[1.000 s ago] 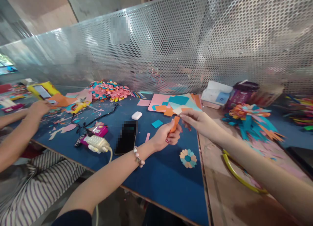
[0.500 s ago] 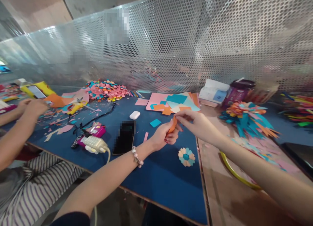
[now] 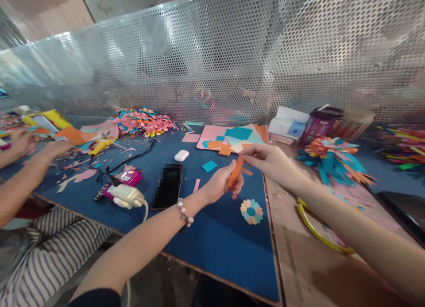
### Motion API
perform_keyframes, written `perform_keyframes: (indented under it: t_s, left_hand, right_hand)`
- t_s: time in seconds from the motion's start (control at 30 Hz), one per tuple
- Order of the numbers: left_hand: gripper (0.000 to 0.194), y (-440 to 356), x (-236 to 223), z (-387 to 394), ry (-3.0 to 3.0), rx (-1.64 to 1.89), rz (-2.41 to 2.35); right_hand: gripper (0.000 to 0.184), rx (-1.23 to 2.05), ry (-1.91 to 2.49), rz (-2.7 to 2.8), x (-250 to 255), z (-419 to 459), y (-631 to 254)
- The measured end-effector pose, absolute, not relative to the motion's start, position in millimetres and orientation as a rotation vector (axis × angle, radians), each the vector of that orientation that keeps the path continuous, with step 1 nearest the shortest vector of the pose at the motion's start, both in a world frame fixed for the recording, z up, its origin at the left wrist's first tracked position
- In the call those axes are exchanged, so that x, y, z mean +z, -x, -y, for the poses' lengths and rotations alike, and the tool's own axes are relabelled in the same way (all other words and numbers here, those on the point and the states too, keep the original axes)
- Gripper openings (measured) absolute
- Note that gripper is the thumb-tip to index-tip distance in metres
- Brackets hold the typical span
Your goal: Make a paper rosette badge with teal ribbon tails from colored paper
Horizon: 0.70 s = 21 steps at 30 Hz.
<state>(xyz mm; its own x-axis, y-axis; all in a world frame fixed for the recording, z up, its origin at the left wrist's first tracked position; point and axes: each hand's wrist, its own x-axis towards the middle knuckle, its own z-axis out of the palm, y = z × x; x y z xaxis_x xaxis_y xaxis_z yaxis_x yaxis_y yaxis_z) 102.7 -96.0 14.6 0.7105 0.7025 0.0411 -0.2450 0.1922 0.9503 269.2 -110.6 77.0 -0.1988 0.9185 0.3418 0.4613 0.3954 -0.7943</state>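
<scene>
A narrow orange paper strip [image 3: 235, 171] is held between my two hands above the blue table. My left hand [image 3: 223, 182], with a beaded bracelet on the wrist, is closed on its lower part. The fingertips of my right hand [image 3: 262, 159] pinch its upper end. Just below my hands lies a round paper flower [image 3: 251, 211] with cream and light-blue petals around a blue centre. Behind them is a stack of coloured paper sheets [image 3: 212, 136] with small orange and blue pieces on top. One blue paper square [image 3: 209, 166] lies to the left.
A phone [image 3: 168, 186], a white earbud case [image 3: 181, 155] and a power strip [image 3: 126, 195] lie to the left. A pile of paper flowers [image 3: 142, 122] is at the back. A co-worker's hands [image 3: 55, 150] hold orange paper. A perforated metal panel [image 3: 215, 63] borders the table.
My left fingers have loosened and more of the orange strip shows, now more upright. My right hand stays at its upper end. The co-worker's hands have moved apart.
</scene>
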Motion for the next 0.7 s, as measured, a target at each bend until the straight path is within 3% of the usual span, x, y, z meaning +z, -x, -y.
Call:
perform_keyframes:
  t_s: [0.37, 0.7]
  left_hand:
    - [0.033, -106, 9, 96, -1.234, 0.723, -0.448]
    - [0.036, -107, 7, 94, -1.157, 0.778, -0.453]
  right_hand:
    - [0.021, 0.635, 1.228, 1.787, 79, 104, -278]
    - [0.020, 0.554, 1.263, 1.724, 82, 99, -287]
